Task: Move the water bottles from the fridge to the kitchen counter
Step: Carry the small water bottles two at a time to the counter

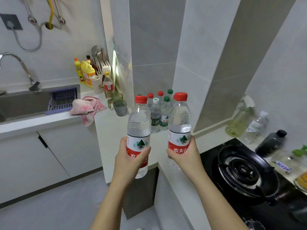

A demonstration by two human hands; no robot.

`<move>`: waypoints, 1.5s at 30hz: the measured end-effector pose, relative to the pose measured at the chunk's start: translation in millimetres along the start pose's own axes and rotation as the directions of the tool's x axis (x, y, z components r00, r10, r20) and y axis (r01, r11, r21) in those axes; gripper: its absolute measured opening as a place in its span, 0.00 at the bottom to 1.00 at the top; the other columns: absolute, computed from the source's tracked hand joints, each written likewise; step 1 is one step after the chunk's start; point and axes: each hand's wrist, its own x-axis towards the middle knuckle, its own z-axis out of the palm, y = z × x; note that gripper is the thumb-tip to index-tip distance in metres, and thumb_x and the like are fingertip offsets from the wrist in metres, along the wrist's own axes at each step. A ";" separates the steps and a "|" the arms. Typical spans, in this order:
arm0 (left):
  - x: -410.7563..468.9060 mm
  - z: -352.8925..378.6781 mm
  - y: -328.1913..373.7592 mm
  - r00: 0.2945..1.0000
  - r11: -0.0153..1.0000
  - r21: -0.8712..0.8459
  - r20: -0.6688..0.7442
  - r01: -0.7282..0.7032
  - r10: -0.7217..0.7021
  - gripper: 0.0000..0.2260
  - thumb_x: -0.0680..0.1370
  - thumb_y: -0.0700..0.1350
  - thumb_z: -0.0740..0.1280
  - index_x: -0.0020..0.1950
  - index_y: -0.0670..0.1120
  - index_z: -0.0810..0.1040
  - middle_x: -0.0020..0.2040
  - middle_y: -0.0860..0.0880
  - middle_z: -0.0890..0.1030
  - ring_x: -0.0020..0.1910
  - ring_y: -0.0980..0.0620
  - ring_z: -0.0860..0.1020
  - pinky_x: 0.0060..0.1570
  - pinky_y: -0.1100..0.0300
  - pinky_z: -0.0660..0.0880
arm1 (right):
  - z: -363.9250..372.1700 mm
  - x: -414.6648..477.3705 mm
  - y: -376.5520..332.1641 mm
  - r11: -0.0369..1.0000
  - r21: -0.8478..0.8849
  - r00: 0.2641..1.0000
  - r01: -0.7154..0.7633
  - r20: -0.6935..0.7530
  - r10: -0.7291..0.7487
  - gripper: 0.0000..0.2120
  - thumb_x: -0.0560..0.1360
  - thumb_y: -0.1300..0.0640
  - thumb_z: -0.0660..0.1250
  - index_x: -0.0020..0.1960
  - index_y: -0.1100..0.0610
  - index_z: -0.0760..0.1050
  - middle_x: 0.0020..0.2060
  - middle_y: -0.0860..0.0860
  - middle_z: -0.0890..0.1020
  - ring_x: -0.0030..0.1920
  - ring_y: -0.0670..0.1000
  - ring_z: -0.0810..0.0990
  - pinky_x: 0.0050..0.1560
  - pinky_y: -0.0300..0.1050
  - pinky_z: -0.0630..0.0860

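Two hands show at centre frame, with two held water bottles, both red-capped. At least five more stand on the bench behind. They carry two red caps, two green caps and one white cap.

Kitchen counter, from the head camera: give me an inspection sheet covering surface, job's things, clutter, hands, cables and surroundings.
Surface: counter, pale, with a bare patch in front of the standing bottles.
Job's things: left bottle and right bottle, both red-capped and held upright; standing bottles grouped in the corner, with red, green and white caps.
Clutter: pink cloth hanging over the counter edge; green cups; detergent bottles further back.
Hands: left hand grips the left bottle at its label; right hand grips the right bottle the same way.
Cables: nothing seen; a grey hose hangs on the wall.
Surroundings: sink on the left, gas stove on the right.
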 end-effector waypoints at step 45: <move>200.9 78.1 -172.5 0.939 0.865 0.499 0.317 -0.045 -0.134 0.21 0.71 0.54 0.75 0.59 0.49 0.76 0.51 0.52 0.76 0.50 0.55 0.75 0.48 0.61 0.73 | 73.4 203.1 168.5 0.969 -0.112 0.974 -0.222 -0.064 0.215 0.28 0.65 0.54 0.81 0.61 0.58 0.75 0.55 0.59 0.79 0.55 0.56 0.81 0.56 0.56 0.79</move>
